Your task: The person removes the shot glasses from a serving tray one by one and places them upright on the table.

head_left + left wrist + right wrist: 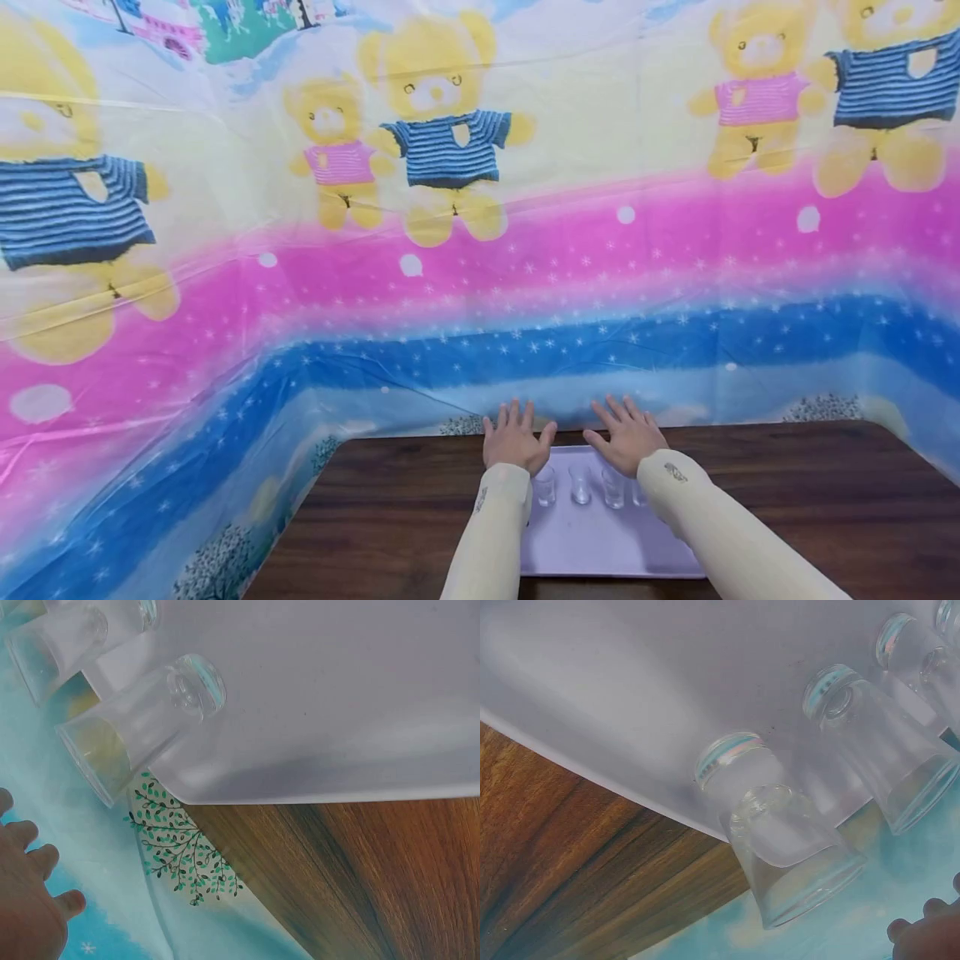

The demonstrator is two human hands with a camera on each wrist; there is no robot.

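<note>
A lilac tray (600,542) lies on the dark wood table, carrying a row of several small clear glasses (580,485) near its far side. My left hand (516,442) is held with fingers spread over the tray's far left corner, beside the leftmost glass (142,727). On the other side my right hand (628,437) also has its fingers spread, near the rightmost glass (776,825), which it and the sleeve partly hide in the head view. Neither hand holds anything. In both wrist views the fingers appear apart from the glasses.
The wood tabletop (390,508) extends to both sides of the tray. Behind it and along the sides hangs a patterned cloth (525,333) with printed bears, a pink band and a blue band. Cream sleeves (487,533) cover both forearms above the tray.
</note>
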